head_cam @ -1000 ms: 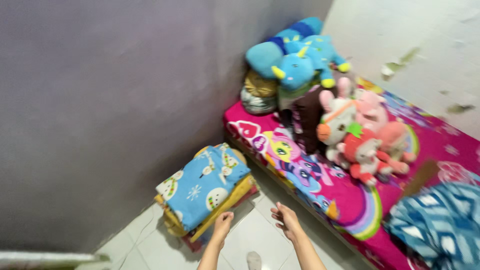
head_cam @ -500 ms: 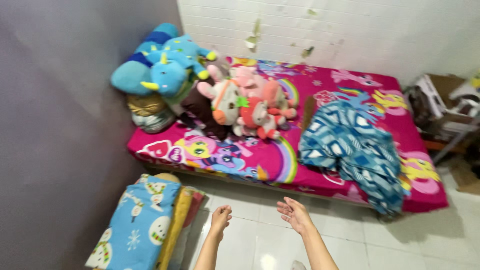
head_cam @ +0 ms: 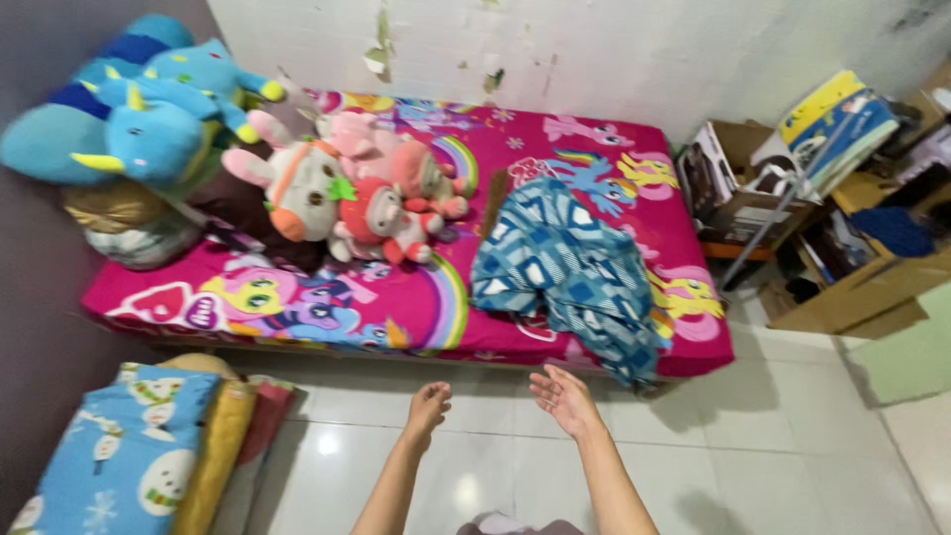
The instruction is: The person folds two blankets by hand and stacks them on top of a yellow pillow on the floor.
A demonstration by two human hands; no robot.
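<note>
"Head view, status check: what are the hands doing at this stage?"

"Both are reaching forward over the white tiled floor (head_cam: 792, 436), short of the bed (head_cam: 416, 307) with the pink cartoon sheet. Judged from that posture, this is an approach stage: nothing is being gripped or carried."

"What is lying nearest to them?"

"The crumpled blue patterned blanket (head_cam: 565, 267). It is lying on the right half of the bed, and one corner is hanging over the front edge, near the right hand (head_cam: 563, 398) but apart from it. The left hand (head_cam: 429, 404) is hovering before the bare front edge of the bed."

"Grip condition?"

"The right hand is spreading wide, palm turned up and inward, fingers apart, holding nothing. The left hand is curling loosely, fingers half bent, also empty and touching nothing."

"What would taking hold of that blanket call for?"

"In my judgement, the right hand would have to cross the gap to the hanging corner, and the fingers would have to close on loose, soft cloth."

"What is sitting round about?"

"A heap of plush toys (head_cam: 337, 193) is occupying the left half of the bed, a stack of folded blankets (head_cam: 129, 456) is resting on the floor at lower left, and cardboard boxes (head_cam: 743, 188) are standing beyond the bed's right end."
</note>
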